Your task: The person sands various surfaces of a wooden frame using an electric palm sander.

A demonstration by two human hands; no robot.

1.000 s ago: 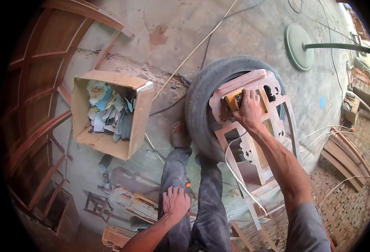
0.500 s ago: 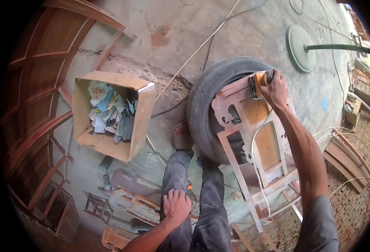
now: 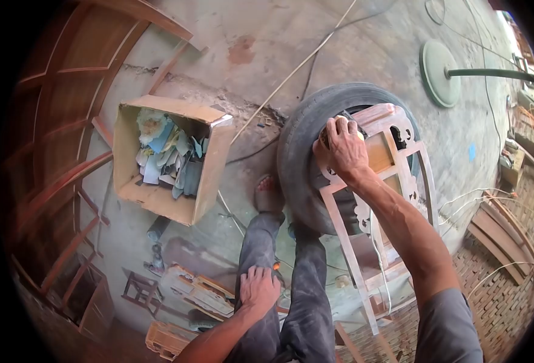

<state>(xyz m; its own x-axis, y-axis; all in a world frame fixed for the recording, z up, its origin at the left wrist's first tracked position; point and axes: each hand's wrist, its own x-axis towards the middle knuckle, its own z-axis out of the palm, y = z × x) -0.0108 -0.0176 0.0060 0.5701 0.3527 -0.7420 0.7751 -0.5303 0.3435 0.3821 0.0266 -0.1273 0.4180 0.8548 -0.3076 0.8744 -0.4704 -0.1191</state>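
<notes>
My right hand (image 3: 346, 148) is wrapped over a yellow-and-black power sander (image 3: 360, 136), mostly hidden beneath the palm and fingers. The sander lies against the upper left corner of a carved wooden chair frame (image 3: 338, 224), which has a brown panel (image 3: 378, 152) in its back. That frame leans over a black tire (image 3: 292, 136) lying on the floor. A pale cord (image 3: 376, 245) hangs down across the chair from beneath my right forearm. My left hand (image 3: 259, 287) rests open on my dusty trouser leg, fingers laid over the knee, holding nothing.
Left of the tire stands a cardboard box (image 3: 212, 163) full of sandpaper scraps. A round green stand base (image 3: 439, 72) is at upper right. Cables (image 3: 297, 69) cross the concrete floor. Wooden furniture frames (image 3: 197, 290) lie lower left, curved wood pieces (image 3: 497, 242) at right.
My right hand has moved the sander leftward and slightly down, from the top right to the left side of the chair back. My left hand stays on the knee.
</notes>
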